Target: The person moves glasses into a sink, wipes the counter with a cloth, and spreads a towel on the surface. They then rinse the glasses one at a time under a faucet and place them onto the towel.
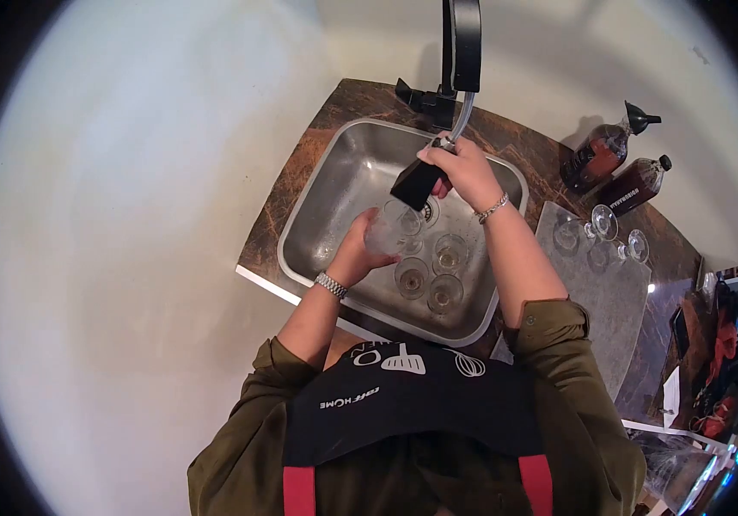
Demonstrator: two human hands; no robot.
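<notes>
My left hand [355, 254] is wrapped round a clear drinking glass [382, 239] over the left-centre of the steel sink [307, 215]. In my right hand [470, 176] is a black pull-out faucet sprayer [417, 184], its hose running up behind to the faucet [463, 47]. The sprayer's head points down and left, just above and to the right of the held glass. Several clear glasses [446, 294] stand on the sink bottom, right of my left hand. Part of the drain [426, 211] shows below the sprayer. Whether water is flowing is hard to make out.
Stemmed glasses [604, 223] stand upside down on a grey mat [614, 322] right of the sink. Behind them are a dark bottle with a black funnel [597, 155] and another dark bottle [635, 185]. Walls rise behind the brown countertop [519, 138].
</notes>
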